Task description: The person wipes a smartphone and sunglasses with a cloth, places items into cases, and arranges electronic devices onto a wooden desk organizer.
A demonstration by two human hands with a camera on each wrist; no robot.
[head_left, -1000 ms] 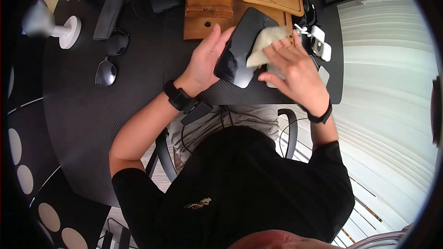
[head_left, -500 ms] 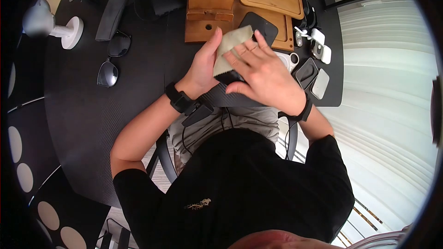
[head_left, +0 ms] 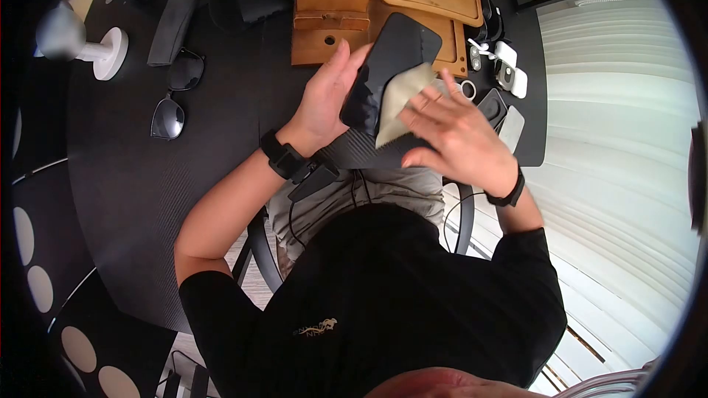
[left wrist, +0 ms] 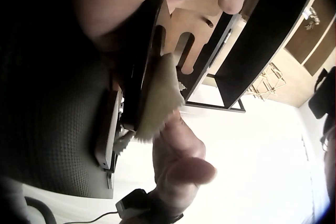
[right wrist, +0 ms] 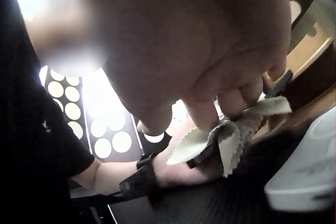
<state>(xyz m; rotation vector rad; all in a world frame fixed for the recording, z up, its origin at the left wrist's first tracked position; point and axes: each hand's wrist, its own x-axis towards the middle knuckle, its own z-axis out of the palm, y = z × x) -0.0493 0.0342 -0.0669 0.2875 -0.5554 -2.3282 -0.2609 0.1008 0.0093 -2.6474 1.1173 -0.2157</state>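
Note:
A black phone point(head_left: 389, 63) lies tilted in the left hand point(head_left: 322, 105), which grips its left edge with the thumb along the side. On the phone's lower right part is a pale cloth point(head_left: 404, 102) with a zigzag edge. The fingers of the right hand point(head_left: 461, 133) press on this cloth, nearly straight, with the thumb apart. In the left wrist view the cloth point(left wrist: 160, 103) covers part of the phone's face, with the right hand point(left wrist: 181, 166) touching it. The right wrist view has the cloth point(right wrist: 231, 140) folded under the fingertips.
Sunglasses point(head_left: 169, 116) and a grey case point(head_left: 177, 21) lie on the black table point(head_left: 214, 125) at the left, near a white round stand point(head_left: 110, 53). Behind the phone stands a wooden organizer point(head_left: 332, 0). White earbuds with their case point(head_left: 506, 53) and a grey flat piece point(head_left: 511, 130) are at the right.
The right hand with the cloth first moved left across the phone, then back right, and is now lower than one second ago. The left hand keeps its hold on the phone.

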